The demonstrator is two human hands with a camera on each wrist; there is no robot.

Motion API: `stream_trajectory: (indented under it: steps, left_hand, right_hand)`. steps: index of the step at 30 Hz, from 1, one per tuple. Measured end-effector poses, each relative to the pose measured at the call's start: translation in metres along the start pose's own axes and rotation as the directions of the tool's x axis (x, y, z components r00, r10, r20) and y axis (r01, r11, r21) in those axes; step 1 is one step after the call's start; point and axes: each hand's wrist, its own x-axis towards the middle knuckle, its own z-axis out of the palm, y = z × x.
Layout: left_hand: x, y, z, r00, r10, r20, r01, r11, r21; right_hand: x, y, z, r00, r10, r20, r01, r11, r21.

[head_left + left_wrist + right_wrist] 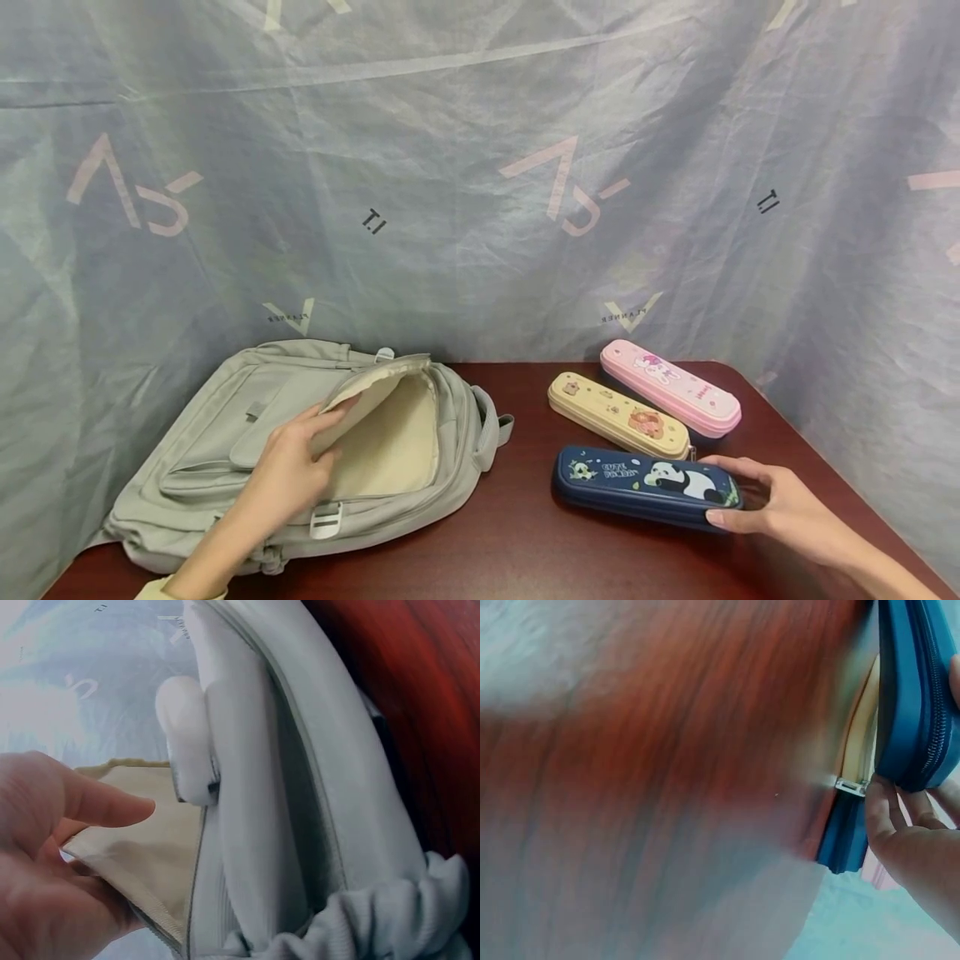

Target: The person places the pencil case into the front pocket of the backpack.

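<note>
A grey-green backpack (247, 425) lies on the table at the left, its main pocket gaping and its cream lining (401, 442) showing. My left hand (296, 458) holds the lifted front flap (367, 392) by its edge. In the left wrist view, the thumb is on the flap's cream side and the fingers are behind it. At the right, my right hand (787, 508) grips the right end of a navy panda pencil case (637, 487), thumb on the near side and fingers on the far side. The case's zip (936, 712) shows in the right wrist view.
Behind the navy case lie a yellow pencil case (618, 417) and a pink pencil case (671, 387), both slanted. The dark red table (517, 533) runs between backpack and cases. A grey printed curtain (465, 275) hangs around the back and sides.
</note>
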Motion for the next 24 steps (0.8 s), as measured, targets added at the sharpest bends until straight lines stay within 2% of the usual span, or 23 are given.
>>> stream_trajectory:
  steps: [13, 24]
  left_hand:
    - [0.0, 0.0, -0.011, 0.998, -0.061, -0.008, 0.06, 0.993, -0.098]
    - [0.001, -0.006, -0.011, 0.998, -0.029, -0.053, 0.021, 0.989, -0.145]
  right_hand:
    - [0.004, -0.023, 0.005, 1.0, 0.003, -0.008, -0.003, 1.0, -0.025]
    - [0.012, -0.044, 0.012, 1.0, -0.015, -0.018, 0.015, 1.0, -0.013]
